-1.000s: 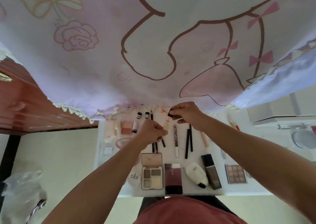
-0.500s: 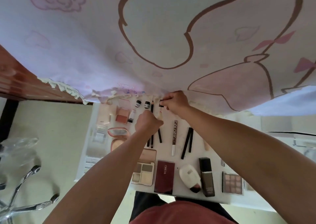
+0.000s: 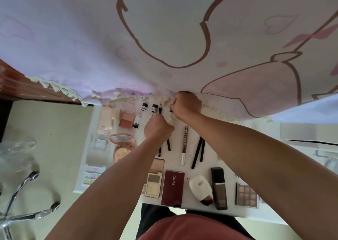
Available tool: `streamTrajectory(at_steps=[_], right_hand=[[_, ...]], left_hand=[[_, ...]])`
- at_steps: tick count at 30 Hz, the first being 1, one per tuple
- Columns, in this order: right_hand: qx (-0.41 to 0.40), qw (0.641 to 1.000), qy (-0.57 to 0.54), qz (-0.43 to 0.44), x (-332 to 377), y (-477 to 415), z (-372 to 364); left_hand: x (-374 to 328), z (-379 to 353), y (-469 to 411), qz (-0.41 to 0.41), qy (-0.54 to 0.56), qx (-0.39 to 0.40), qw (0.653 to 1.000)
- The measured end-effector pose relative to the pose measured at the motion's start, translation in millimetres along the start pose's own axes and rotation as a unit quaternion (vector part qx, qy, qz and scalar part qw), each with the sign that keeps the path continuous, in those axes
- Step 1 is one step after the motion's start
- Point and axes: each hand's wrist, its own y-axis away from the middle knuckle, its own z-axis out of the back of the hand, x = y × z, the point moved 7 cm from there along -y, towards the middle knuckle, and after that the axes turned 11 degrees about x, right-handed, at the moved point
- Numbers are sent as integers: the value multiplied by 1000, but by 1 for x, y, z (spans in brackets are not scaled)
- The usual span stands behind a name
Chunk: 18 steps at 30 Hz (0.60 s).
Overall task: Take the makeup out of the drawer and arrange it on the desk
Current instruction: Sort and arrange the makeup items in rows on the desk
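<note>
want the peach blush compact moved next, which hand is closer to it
Left. The left hand sits just right of the peach blush compact; the right hand is farther right, past the slim tube both hold.

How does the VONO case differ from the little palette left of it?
The VONO case is dark red; the palette is cream. The VONO case is closed; the palette is open, lid back, pans showing. The VONO case looks larger than the palette. Both are rectangular and lie flat side by side on the white surface.
</note>
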Motion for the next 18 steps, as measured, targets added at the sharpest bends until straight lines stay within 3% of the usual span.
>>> streamTrajectory(at_steps=[10,18], right_hand=[[-31,997,48,46,-27,16,3],[-29,995,91,29,-49,19,4]], left_hand=[[-3,-2,-6,-10,-5,-3,1000],[1,1,-2,-24,-15,9,1000]])
